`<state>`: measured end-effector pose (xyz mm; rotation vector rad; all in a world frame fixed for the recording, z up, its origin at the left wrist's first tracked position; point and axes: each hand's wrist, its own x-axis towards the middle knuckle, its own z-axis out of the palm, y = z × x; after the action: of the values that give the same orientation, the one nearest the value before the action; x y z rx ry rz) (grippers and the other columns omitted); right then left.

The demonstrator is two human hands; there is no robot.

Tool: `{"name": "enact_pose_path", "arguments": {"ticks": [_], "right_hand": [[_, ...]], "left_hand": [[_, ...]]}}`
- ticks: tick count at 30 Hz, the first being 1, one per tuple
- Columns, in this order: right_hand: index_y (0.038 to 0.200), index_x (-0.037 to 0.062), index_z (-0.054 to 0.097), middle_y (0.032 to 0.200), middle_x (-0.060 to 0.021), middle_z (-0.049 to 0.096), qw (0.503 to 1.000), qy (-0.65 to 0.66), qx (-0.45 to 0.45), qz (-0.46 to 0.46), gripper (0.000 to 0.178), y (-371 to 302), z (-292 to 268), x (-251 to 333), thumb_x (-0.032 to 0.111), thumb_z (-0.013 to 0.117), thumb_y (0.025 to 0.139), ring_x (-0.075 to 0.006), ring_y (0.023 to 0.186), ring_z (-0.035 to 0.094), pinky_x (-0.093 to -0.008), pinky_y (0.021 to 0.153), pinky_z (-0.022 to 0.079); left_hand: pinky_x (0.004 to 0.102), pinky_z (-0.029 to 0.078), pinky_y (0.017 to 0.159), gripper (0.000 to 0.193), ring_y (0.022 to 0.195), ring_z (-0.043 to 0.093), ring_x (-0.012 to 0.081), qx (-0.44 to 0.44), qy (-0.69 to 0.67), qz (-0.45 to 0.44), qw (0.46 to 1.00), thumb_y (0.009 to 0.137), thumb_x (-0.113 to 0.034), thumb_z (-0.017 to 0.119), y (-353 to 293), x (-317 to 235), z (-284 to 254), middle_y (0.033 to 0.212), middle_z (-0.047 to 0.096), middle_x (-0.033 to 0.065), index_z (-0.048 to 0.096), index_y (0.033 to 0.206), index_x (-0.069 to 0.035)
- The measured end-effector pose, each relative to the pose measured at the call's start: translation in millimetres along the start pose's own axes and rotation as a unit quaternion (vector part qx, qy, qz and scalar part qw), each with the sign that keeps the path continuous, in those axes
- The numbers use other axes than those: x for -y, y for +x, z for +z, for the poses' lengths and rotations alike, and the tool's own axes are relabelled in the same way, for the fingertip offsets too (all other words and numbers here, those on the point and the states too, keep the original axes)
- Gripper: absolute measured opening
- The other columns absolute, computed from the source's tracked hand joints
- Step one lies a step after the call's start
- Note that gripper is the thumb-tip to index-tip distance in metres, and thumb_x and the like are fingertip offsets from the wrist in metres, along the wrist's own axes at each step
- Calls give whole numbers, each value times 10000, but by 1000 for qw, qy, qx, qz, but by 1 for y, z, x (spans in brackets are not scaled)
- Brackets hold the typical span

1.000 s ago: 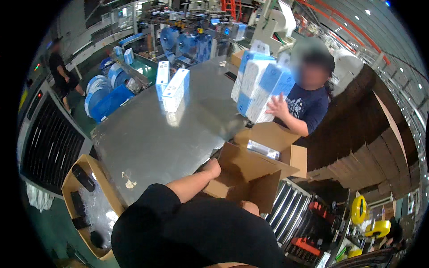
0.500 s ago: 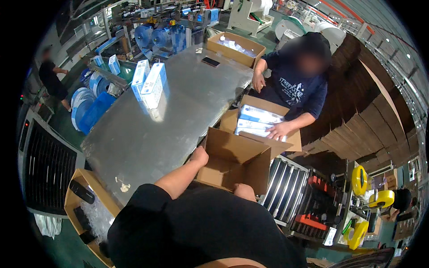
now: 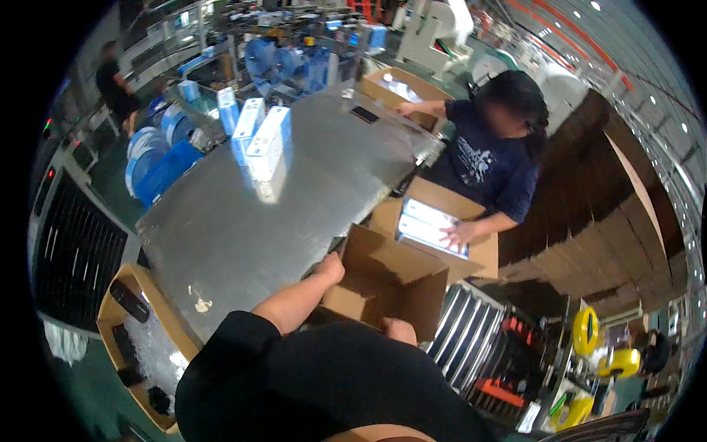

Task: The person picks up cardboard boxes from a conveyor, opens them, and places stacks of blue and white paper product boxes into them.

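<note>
An open, empty cardboard box (image 3: pixel 390 254) stands in front of me with its flaps up. My left hand (image 3: pixel 331 269) is closed round its left edge, beside the metal table. At the near edge, my right hand (image 3: pixel 400 330) is curled over the cardboard, its fingers partly hidden. Just beyond stands a second open box (image 3: pixel 482 258) holding blue-and-white cartons (image 3: pixel 429 221). A co-worker's hand (image 3: pixel 460 234) lies on those cartons.
The metal table (image 3: pixel 309 177) carries upright blue-and-white cartons (image 3: pixel 266 144) and a phone (image 3: pixel 364 114). The co-worker (image 3: pixel 479 158) stands across from me. A roller conveyor (image 3: pixel 464 331) runs at right. Stacked flat cardboard (image 3: pixel 582 214) rises behind. A box of clear plastic (image 3: pixel 151 346) is at lower left.
The co-worker's other hand has moved from near the chest out to the box at the table's far end. My hands keep their hold on the empty box. The view has shifted slightly.
</note>
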<state>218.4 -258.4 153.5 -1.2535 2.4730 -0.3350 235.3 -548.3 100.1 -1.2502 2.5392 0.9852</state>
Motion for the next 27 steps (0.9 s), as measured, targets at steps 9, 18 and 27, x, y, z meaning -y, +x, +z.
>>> {"name": "enact_pose_path", "arguments": {"ticks": [9,18,27], "right_hand": [[881,46,638,878,-175,654,986,156,29,-44,262,11,28,-10,284,542,828,-380,878,617,-447,737,494],[1046,-18,648,905,-174,674,927,319,-38,195,374,60,-26,118,305,495,939,-295,866,648,-343,794,488],[677,8,520,585,-123,446,955,160,-217,120,229,127,-35,103,57,610,882,-226,500,463,-345,492,389]], "left_hand": [[420,461,903,651,1076,578,366,145,-152,115,971,884,-525,553,-7,54,-66,1121,612,214,516,1228,26],[444,442,918,454,1054,557,357,-432,-9,162,887,799,-250,702,219,194,-351,1146,585,200,570,1161,-11],[397,396,1020,1126,1250,487,343,-193,-164,-125,959,553,-609,797,356,230,-448,1345,485,254,350,1373,20]]}}
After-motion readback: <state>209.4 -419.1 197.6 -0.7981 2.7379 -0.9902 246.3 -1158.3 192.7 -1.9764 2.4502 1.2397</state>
